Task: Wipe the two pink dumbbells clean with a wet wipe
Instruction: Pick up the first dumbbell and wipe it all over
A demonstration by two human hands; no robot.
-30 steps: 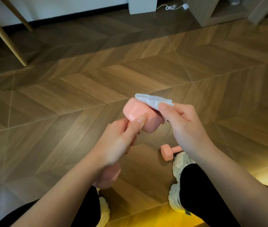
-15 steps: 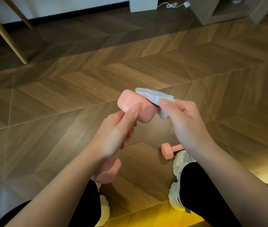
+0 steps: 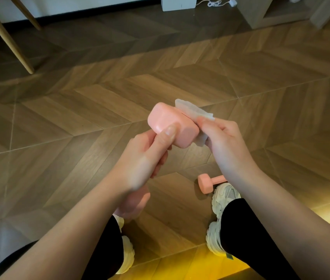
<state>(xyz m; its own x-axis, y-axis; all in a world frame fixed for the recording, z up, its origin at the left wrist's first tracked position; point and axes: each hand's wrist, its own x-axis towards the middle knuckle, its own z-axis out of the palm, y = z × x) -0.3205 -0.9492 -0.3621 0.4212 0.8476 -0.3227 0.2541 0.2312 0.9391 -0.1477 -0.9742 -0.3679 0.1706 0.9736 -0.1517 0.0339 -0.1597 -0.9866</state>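
Just beside my right shoe (image 3: 224,195), the floor dumbbell (image 3: 206,183) lies unheld. Beyond the shoe, my left hand (image 3: 139,164) curls round the raised dumbbell (image 3: 172,126). My right hand (image 3: 226,142) pinches the wipe (image 3: 192,112) against its head. I judge that damp head could slip from a 1-handed grip and fall.

home room | chevron wood floor (image 3: 119,93) | furniture legs (image 3: 4,35) | charger cable (image 3: 218,4)

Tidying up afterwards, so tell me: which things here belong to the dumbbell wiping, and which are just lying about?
Job: held pink dumbbell, wet wipe, second pink dumbbell on floor.
Lying about: white cable, wooden legs, white box.
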